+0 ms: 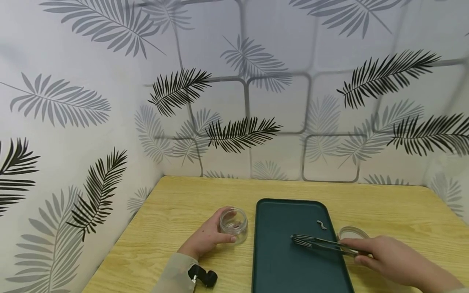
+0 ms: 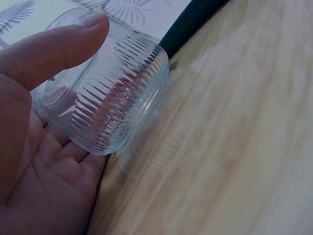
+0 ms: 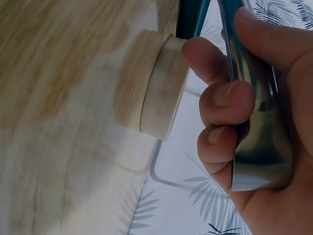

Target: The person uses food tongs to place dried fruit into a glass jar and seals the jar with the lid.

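1. Small wavy piece [image 1: 321,225], pale grey: lies on the dark green tray [image 1: 278,268] (landmark), in its far half near the right rim. Long axis slants from far left to near right.
2. Tongs [image 3: 259,159]: cross the tray's right rim, ends over its middle. From those ends the wavy piece lies farther off and to the right. Whether the ends meet, I cannot tell.
3. Right hand [image 1: 393,258]: right of the tray, thumb and curled fingers clamped on the tongs; the nearer hand to the wavy piece.
4. Glass jar [image 1: 239,236]: just left of the tray, uncovered, upright as far as I can judge. Reddish and paler bits [image 2: 120,93] low inside; kind unclear through the ribbed glass.
5. Left hand [image 1: 209,236]: on the jar's side away from the tray, thumb and fingers gripping round it.
6. Round lid-like piece [image 3: 164,93]: on the table [image 1: 183,195], just right of the tray.
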`<control>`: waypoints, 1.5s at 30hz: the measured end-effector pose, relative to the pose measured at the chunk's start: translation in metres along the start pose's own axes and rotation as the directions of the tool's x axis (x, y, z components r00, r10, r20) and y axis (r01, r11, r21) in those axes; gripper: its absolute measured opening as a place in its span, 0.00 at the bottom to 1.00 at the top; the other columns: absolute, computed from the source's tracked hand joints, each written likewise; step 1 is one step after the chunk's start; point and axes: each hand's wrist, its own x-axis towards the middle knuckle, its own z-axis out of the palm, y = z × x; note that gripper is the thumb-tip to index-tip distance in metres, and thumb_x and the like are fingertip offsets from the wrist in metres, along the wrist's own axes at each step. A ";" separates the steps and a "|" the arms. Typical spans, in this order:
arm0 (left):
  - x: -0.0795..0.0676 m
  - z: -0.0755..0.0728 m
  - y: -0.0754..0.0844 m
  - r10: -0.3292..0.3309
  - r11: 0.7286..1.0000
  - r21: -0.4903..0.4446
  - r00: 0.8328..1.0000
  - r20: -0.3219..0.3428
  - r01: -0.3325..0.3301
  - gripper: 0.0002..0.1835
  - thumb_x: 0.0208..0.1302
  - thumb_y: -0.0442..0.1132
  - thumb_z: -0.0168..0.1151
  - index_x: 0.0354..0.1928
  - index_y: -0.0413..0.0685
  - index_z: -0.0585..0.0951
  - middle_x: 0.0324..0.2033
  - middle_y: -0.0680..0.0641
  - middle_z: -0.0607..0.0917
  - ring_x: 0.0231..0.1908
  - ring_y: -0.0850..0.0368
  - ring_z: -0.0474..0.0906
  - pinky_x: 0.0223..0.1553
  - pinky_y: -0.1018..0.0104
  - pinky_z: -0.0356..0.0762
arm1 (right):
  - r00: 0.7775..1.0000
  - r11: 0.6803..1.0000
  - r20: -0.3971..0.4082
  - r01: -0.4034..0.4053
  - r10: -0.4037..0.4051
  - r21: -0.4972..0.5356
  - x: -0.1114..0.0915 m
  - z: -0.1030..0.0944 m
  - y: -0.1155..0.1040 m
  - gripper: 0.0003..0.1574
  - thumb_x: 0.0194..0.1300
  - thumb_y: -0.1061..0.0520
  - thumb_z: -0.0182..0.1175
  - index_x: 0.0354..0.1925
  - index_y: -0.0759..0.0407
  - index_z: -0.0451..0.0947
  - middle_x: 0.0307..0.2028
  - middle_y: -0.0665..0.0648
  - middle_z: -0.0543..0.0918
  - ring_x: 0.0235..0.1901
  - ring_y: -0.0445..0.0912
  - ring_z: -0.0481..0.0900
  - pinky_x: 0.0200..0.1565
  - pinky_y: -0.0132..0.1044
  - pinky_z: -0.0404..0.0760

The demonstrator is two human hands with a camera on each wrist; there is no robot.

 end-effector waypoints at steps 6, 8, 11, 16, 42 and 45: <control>0.000 0.000 -0.001 -0.005 1.000 -0.005 1.000 -0.006 0.005 0.45 0.60 0.38 0.75 0.76 0.57 0.60 0.72 0.45 0.68 0.65 0.48 0.70 0.62 0.54 0.66 | 0.999 0.999 -0.039 0.007 -0.009 -0.051 0.001 0.003 -0.002 0.29 0.74 0.43 0.57 0.69 0.49 0.75 0.18 0.35 0.64 0.17 0.31 0.59 0.25 0.33 0.64; 0.000 0.000 -0.001 -0.005 1.000 -0.005 1.000 -0.006 0.005 0.45 0.60 0.39 0.75 0.76 0.57 0.61 0.72 0.44 0.68 0.65 0.48 0.70 0.62 0.55 0.66 | 0.999 0.998 -0.046 0.023 -0.026 -0.066 0.001 0.003 -0.002 0.29 0.75 0.44 0.57 0.69 0.49 0.75 0.19 0.35 0.66 0.18 0.31 0.62 0.25 0.34 0.64; 0.000 0.000 -0.002 -0.001 1.000 -0.009 1.000 -0.001 0.001 0.45 0.59 0.38 0.75 0.75 0.56 0.61 0.71 0.43 0.68 0.65 0.47 0.70 0.62 0.56 0.66 | 0.997 0.996 -0.053 0.044 -0.049 -0.076 0.003 0.003 -0.003 0.28 0.75 0.45 0.58 0.68 0.51 0.75 0.26 0.34 0.77 0.23 0.30 0.68 0.26 0.34 0.66; 0.000 0.001 -0.004 0.000 1.000 -0.002 1.000 0.003 0.000 0.46 0.60 0.39 0.75 0.76 0.56 0.60 0.72 0.43 0.67 0.65 0.48 0.70 0.61 0.58 0.67 | 0.997 0.995 -0.063 0.034 -0.040 -0.091 0.006 0.003 -0.005 0.28 0.74 0.44 0.58 0.67 0.50 0.76 0.39 0.38 0.86 0.30 0.30 0.75 0.29 0.35 0.72; 0.000 0.001 -0.004 0.001 1.000 -0.017 1.000 0.004 -0.001 0.45 0.59 0.37 0.75 0.75 0.53 0.61 0.71 0.42 0.68 0.64 0.46 0.70 0.60 0.60 0.68 | 0.983 0.990 -0.134 0.115 -0.126 -0.086 0.061 -0.006 -0.064 0.30 0.76 0.42 0.55 0.71 0.44 0.72 0.24 0.34 0.75 0.21 0.31 0.69 0.28 0.34 0.69; 0.001 0.001 -0.002 0.010 1.000 -0.020 1.000 -0.003 -0.010 0.45 0.59 0.36 0.75 0.75 0.53 0.61 0.71 0.42 0.68 0.65 0.46 0.70 0.61 0.60 0.67 | 0.978 0.986 -0.146 0.133 -0.147 -0.103 0.069 -0.009 -0.070 0.31 0.75 0.38 0.53 0.71 0.44 0.72 0.25 0.33 0.75 0.21 0.31 0.70 0.29 0.34 0.69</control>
